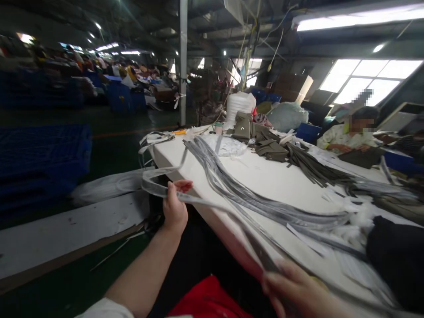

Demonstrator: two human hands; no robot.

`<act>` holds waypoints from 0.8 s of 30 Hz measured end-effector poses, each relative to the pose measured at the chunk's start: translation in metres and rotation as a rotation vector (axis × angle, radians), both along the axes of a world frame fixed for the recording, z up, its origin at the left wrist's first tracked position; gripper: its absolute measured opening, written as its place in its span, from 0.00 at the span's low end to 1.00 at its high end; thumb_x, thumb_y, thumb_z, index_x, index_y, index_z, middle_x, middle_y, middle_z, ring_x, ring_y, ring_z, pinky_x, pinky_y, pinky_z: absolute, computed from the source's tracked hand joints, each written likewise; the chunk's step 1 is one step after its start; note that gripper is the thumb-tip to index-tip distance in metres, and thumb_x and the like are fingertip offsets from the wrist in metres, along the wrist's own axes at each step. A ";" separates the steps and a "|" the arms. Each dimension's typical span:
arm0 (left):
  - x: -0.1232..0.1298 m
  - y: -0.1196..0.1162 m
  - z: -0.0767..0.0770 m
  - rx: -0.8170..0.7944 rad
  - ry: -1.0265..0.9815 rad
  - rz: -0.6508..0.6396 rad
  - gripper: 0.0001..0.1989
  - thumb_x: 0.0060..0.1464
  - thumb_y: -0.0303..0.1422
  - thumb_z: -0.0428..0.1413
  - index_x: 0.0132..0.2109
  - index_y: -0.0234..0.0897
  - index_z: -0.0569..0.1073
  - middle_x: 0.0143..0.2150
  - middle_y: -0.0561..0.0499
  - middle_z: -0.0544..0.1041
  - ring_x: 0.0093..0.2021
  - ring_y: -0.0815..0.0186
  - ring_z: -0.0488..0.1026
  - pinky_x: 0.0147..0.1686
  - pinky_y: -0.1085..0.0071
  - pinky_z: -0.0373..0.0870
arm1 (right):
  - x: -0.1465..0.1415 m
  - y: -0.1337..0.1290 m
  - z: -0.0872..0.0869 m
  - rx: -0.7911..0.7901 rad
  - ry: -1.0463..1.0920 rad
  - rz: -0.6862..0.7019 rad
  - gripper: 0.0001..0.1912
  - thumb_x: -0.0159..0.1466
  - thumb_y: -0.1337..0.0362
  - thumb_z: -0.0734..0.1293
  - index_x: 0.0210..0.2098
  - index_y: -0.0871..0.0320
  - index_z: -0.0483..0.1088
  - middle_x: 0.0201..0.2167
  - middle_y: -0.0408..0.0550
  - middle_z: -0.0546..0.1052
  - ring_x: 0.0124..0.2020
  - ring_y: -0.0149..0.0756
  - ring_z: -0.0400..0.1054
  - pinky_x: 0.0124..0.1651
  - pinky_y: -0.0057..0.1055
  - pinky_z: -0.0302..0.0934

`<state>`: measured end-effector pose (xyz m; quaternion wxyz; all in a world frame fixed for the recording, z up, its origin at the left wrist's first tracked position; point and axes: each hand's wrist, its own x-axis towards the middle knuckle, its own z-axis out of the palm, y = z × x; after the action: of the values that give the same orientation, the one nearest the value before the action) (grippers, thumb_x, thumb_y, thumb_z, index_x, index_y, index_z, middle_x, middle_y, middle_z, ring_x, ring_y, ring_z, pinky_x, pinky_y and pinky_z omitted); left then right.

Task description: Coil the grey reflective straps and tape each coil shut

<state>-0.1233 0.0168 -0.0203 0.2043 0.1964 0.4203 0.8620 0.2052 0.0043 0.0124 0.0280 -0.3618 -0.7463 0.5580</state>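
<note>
A long grey strap [212,203] runs between my two hands along the near edge of the white table [265,172]. My left hand [176,204] is closed around it beyond the table's left edge, and past that hand the strap loops back toward the tabletop. At the lower right, my right hand [291,282] is closed on the same strap; it is blurred by motion. A bundle of similar grey straps [245,194] lies lengthwise on the table beside the held one.
Dark olive fabric pieces [271,150] and dark strips [314,168] lie across the table. A person [351,134] sits at the far right, hands on dark cloth. Blue pallets [43,150] stand at left. A white board [82,229] lies low beside the table.
</note>
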 end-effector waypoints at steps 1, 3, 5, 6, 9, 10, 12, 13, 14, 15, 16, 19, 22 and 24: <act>0.007 0.001 -0.014 -0.122 -0.077 -0.070 0.25 0.61 0.51 0.46 0.35 0.33 0.74 0.34 0.46 0.77 0.37 0.64 0.75 0.46 0.65 0.68 | -0.014 0.004 -0.008 -0.136 0.130 -0.168 0.26 0.64 0.39 0.58 0.34 0.56 0.70 0.17 0.41 0.67 0.15 0.28 0.57 0.18 0.25 0.49; 0.035 -0.004 -0.045 -0.366 -0.156 -0.313 0.26 0.57 0.54 0.51 0.35 0.31 0.74 0.34 0.44 0.78 0.36 0.62 0.76 0.45 0.64 0.68 | -0.042 0.016 -0.024 -0.272 0.455 -0.515 0.22 0.61 0.44 0.65 0.37 0.58 0.69 0.18 0.39 0.67 0.15 0.25 0.55 0.18 0.22 0.49; 0.071 -0.023 -0.069 -0.516 -0.155 -0.721 0.29 0.53 0.56 0.55 0.38 0.29 0.76 0.37 0.41 0.80 0.38 0.59 0.77 0.46 0.62 0.67 | -0.067 0.032 -0.039 -0.369 0.690 -0.674 0.19 0.60 0.50 0.69 0.39 0.59 0.69 0.22 0.39 0.69 0.17 0.24 0.57 0.18 0.21 0.50; 0.087 -0.036 -0.076 -0.549 -0.151 -0.952 0.30 0.52 0.57 0.56 0.39 0.29 0.76 0.39 0.41 0.80 0.40 0.58 0.77 0.48 0.61 0.67 | -0.076 0.040 -0.045 -0.408 0.773 -0.734 0.17 0.60 0.52 0.69 0.39 0.59 0.69 0.23 0.39 0.70 0.18 0.24 0.58 0.18 0.21 0.51; 0.121 -0.071 -0.080 -0.505 -0.190 -1.458 0.29 0.53 0.55 0.57 0.44 0.31 0.75 0.41 0.41 0.80 0.41 0.59 0.77 0.48 0.61 0.67 | -0.094 0.058 -0.056 -0.472 0.887 -0.853 0.11 0.62 0.58 0.68 0.39 0.59 0.69 0.25 0.40 0.70 0.20 0.24 0.60 0.20 0.20 0.56; 0.125 -0.079 -0.078 -0.477 -0.218 -1.537 0.28 0.54 0.54 0.57 0.46 0.31 0.74 0.39 0.41 0.80 0.39 0.59 0.78 0.46 0.61 0.69 | -0.097 0.061 -0.059 -0.479 0.895 -0.871 0.10 0.63 0.59 0.67 0.38 0.59 0.69 0.25 0.40 0.71 0.20 0.24 0.60 0.21 0.20 0.57; 0.126 -0.087 -0.073 -0.447 -0.246 -1.641 0.26 0.55 0.51 0.58 0.47 0.30 0.73 0.34 0.42 0.80 0.32 0.60 0.78 0.40 0.63 0.70 | -0.097 0.064 -0.063 -0.483 0.900 -0.884 0.09 0.64 0.59 0.67 0.38 0.59 0.69 0.25 0.41 0.71 0.20 0.24 0.60 0.22 0.19 0.59; 0.123 -0.089 -0.072 -0.442 -0.241 -1.678 0.26 0.56 0.51 0.57 0.46 0.30 0.72 0.32 0.43 0.80 0.29 0.61 0.77 0.36 0.64 0.71 | -0.096 0.064 -0.065 -0.485 0.901 -0.884 0.09 0.64 0.59 0.67 0.38 0.59 0.69 0.24 0.41 0.71 0.20 0.24 0.61 0.22 0.19 0.59; 0.120 -0.089 -0.071 -0.443 -0.224 -1.703 0.25 0.57 0.50 0.56 0.46 0.29 0.73 0.30 0.44 0.79 0.26 0.63 0.76 0.34 0.66 0.70 | -0.094 0.063 -0.068 -0.489 0.899 -0.885 0.09 0.64 0.59 0.67 0.38 0.59 0.69 0.24 0.41 0.71 0.20 0.24 0.62 0.23 0.20 0.60; 0.118 -0.089 -0.072 -0.451 -0.201 -1.716 0.24 0.57 0.50 0.55 0.45 0.29 0.73 0.29 0.45 0.78 0.25 0.64 0.75 0.31 0.68 0.70 | -0.091 0.062 -0.070 -0.495 0.895 -0.886 0.10 0.64 0.59 0.67 0.38 0.59 0.69 0.24 0.41 0.72 0.21 0.25 0.62 0.23 0.21 0.61; 0.116 -0.088 -0.072 -0.461 -0.181 -1.721 0.24 0.58 0.49 0.55 0.45 0.29 0.73 0.28 0.46 0.78 0.24 0.65 0.74 0.30 0.69 0.69 | -0.089 0.061 -0.072 -0.503 0.888 -0.889 0.10 0.64 0.59 0.67 0.38 0.59 0.69 0.24 0.41 0.72 0.21 0.26 0.63 0.24 0.21 0.62; 0.117 -0.086 -0.077 -0.493 -0.183 -1.684 0.23 0.58 0.48 0.55 0.45 0.29 0.73 0.27 0.49 0.75 0.23 0.66 0.73 0.29 0.69 0.69 | -0.082 0.057 -0.078 -0.517 0.861 -0.899 0.11 0.64 0.58 0.67 0.40 0.60 0.70 0.25 0.43 0.75 0.22 0.27 0.66 0.27 0.23 0.64; 0.123 -0.084 -0.080 -0.520 -0.241 -1.596 0.23 0.56 0.48 0.57 0.44 0.29 0.73 0.26 0.52 0.71 0.24 0.67 0.72 0.28 0.69 0.68 | -0.077 0.051 -0.085 -0.485 0.836 -0.878 0.15 0.63 0.54 0.67 0.41 0.60 0.70 0.27 0.45 0.77 0.24 0.29 0.67 0.30 0.26 0.65; 0.124 -0.083 -0.079 -0.545 -0.262 -1.566 0.22 0.55 0.48 0.58 0.43 0.30 0.72 0.25 0.55 0.68 0.22 0.70 0.68 0.26 0.71 0.67 | -0.073 0.049 -0.091 -0.427 0.780 -0.841 0.18 0.62 0.50 0.67 0.42 0.59 0.70 0.29 0.46 0.78 0.24 0.31 0.68 0.31 0.28 0.65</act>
<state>0.0007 -0.0662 -0.0992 0.8312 0.2734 0.3290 0.3551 0.1325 0.0531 -0.0783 0.4438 -0.3923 -0.3458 0.7277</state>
